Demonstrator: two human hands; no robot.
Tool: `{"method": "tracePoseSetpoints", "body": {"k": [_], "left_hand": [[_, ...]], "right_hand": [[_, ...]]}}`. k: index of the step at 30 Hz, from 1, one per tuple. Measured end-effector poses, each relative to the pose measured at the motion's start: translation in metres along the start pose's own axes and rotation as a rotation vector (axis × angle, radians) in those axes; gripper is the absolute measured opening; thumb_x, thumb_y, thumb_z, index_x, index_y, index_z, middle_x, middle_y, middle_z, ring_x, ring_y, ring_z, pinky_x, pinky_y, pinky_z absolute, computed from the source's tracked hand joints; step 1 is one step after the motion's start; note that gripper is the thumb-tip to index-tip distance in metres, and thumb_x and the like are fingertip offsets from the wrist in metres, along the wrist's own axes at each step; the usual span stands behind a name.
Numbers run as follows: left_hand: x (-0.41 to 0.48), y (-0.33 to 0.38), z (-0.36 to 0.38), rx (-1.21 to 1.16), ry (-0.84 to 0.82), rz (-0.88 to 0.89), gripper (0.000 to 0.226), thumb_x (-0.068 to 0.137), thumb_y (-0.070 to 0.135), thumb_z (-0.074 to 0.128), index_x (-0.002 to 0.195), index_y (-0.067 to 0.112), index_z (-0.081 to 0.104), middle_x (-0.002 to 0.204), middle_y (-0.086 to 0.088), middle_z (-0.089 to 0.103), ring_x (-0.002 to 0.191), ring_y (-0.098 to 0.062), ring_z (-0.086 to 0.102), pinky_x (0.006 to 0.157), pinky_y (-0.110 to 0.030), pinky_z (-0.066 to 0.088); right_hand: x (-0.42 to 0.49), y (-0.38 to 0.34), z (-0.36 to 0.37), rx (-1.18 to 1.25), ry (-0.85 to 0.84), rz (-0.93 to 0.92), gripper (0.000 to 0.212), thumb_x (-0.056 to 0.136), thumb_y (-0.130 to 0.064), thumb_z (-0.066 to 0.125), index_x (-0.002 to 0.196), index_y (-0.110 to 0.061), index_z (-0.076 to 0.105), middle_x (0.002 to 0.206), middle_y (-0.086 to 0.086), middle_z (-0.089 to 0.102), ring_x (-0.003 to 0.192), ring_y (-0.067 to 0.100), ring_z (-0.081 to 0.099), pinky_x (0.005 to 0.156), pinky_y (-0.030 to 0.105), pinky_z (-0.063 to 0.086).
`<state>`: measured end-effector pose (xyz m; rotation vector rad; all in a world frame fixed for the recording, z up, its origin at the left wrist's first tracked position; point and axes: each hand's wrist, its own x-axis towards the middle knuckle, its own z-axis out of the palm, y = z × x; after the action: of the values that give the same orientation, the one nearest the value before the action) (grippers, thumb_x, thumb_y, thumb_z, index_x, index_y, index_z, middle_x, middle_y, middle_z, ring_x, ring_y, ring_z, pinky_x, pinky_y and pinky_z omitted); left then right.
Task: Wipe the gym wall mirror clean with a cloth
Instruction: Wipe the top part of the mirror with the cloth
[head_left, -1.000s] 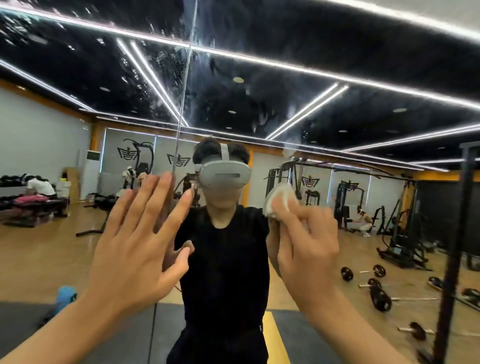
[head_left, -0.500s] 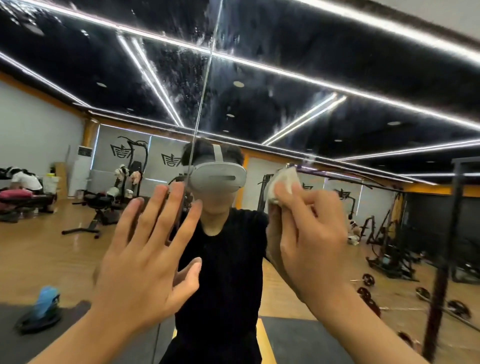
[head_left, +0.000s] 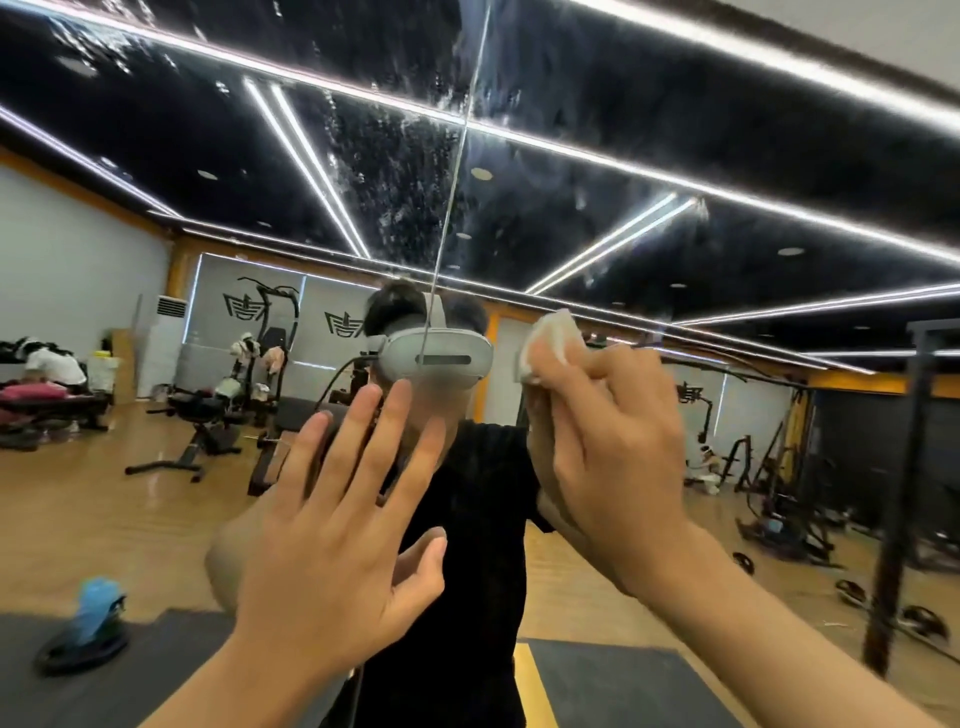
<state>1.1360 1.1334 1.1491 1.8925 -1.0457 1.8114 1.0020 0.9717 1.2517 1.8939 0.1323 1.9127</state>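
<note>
- Straight ahead, the gym wall mirror (head_left: 571, 156) filled nearly the whole view, its panels meeting at a thin, slightly slanted seam (head_left: 457, 182) near the centre.
- White droplets and streaks (head_left: 395, 171) speckled the upper glass around that seam, over the reflected black ceiling.
- A crumpled white cloth (head_left: 553, 338) sat against the glass right of the seam, at about the height of the reflected head, its top poking out above the fingers.
- The right hand (head_left: 613, 457) gripped the cloth, fingers curled round it and the back of the hand toward the camera.
- The left hand (head_left: 337, 530) was held up lower and to the left, empty, fingers straight and spread, palm facing the glass; whether it touched the glass could not be told.
- Between and behind the two hands the mirror showed the person's own reflection, in a grey headset (head_left: 436, 358) and a black T-shirt (head_left: 478, 519).
- Farther out on the left, the reflection held a weight bench (head_left: 202, 415), a white standing air conditioner (head_left: 169, 338) by the wall, and a blue object (head_left: 96, 613) resting on a dark disc on the floor.
- On the right stood a black upright post (head_left: 898, 493), with weight plates (head_left: 919, 621) lying on the wooden floor near its foot.
- Long white light strips (head_left: 623, 244) crossed the reflected ceiling.
</note>
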Motion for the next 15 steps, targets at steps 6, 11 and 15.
{"method": "tracePoseSetpoints", "body": {"k": [6,11,15], "left_hand": [[0.000,-0.001,-0.002,0.001,-0.014,-0.017,0.088,0.092,0.049,0.049,0.165,0.004,0.028,0.175,-0.016,0.016,0.162,-0.034,0.017,0.131,-0.054,0.013],[0.001,0.000,-0.004,-0.001,-0.019,-0.017,0.090,0.093,0.049,0.048,0.164,-0.001,0.026,0.175,-0.016,0.015,0.162,-0.033,0.017,0.132,-0.053,0.012],[0.000,0.000,-0.006,-0.008,-0.020,-0.026,0.090,0.092,0.049,0.050,0.164,-0.001,0.026,0.175,-0.016,0.016,0.163,-0.032,0.016,0.132,-0.052,0.012]], "right_hand": [[0.110,0.037,0.012,-0.120,0.117,0.098,0.032,0.101,-0.024,0.045,0.105,-0.008,0.073,0.095,0.013,0.061,0.086,0.027,0.053,0.078,0.026,0.027],[0.084,-0.003,0.024,-0.023,0.164,0.210,0.016,0.097,-0.006,0.056,0.099,-0.005,0.072,0.094,0.013,0.060,0.085,0.027,0.053,0.075,0.031,0.039],[0.011,-0.028,0.008,0.023,-0.048,-0.108,0.025,0.087,0.004,0.076,0.110,-0.005,0.077,0.088,0.013,0.061,0.076,0.027,0.048,0.066,0.040,0.037]]}}
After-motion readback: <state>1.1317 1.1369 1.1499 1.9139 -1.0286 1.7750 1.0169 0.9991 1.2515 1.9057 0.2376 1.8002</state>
